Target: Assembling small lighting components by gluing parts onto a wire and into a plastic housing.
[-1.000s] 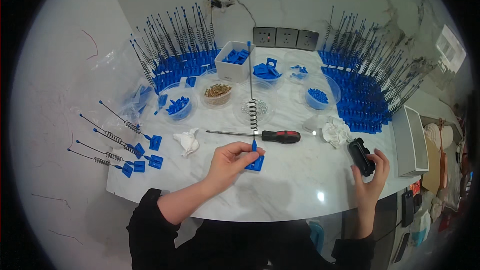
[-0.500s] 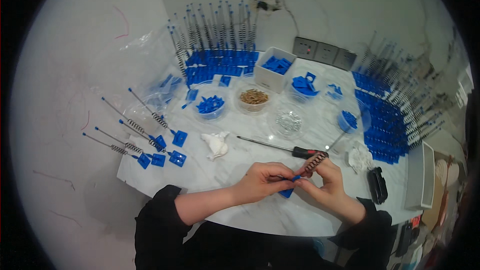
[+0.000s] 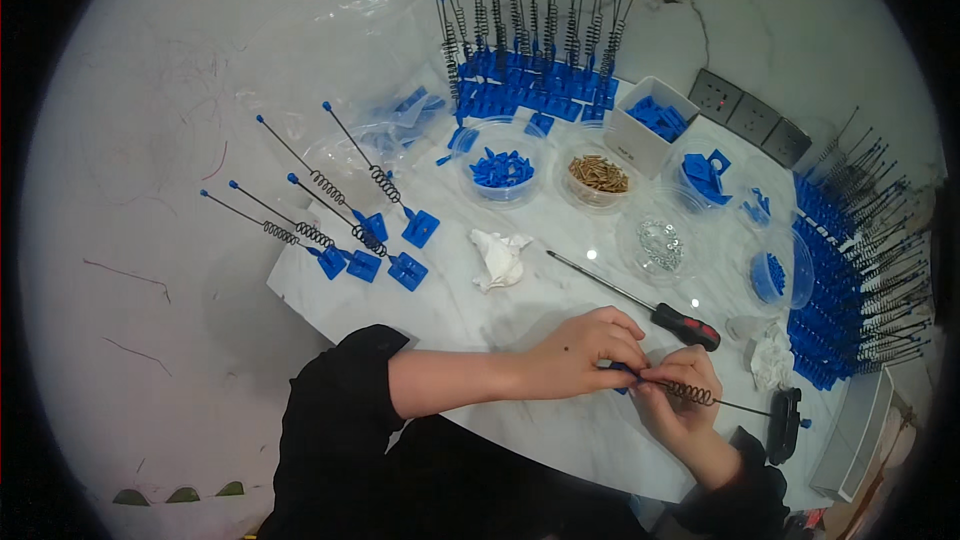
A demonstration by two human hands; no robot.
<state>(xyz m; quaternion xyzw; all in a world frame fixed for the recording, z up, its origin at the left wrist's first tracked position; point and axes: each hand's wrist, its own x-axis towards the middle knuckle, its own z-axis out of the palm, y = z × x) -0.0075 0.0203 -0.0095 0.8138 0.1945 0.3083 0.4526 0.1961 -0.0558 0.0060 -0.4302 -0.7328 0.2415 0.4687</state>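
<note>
pinching a small blue base (image 3: 622, 372) between the fingers of my left hand (image 3: 575, 352), i hold the spring rod (image 3: 700, 397) with my right hand (image 3: 678, 402), its fingers curled round the coil end. both sit low over the near edge of the worktop (image 3: 560, 435), the rod's thin tip pointing off toward the right edge. a second ago my right hand was out at the right edge on the black tool (image 3: 781, 424), and the base stood alone under my left; half a second ago the hands had already met. now that tool lies on the worktop and both hands work one piece, so i judge i'm joining rod to base.

the screwdriver (image 3: 640, 302) lies just beyond my hands, a crumpled tissue (image 3: 500, 257) farther left.

toward the far edge: a clear tub (image 3: 500, 168) with small blue clips, a tub (image 3: 598, 175) of brass screws, a white square box (image 3: 652, 122) of blue parts, another clear tub (image 3: 706, 175) of blue pieces, a tub (image 3: 660, 243) with silvery bits, and near the right edge a tub (image 3: 776, 275) holding a few blue parts. finished rods (image 3: 330, 205) lie at the left edge.
</note>
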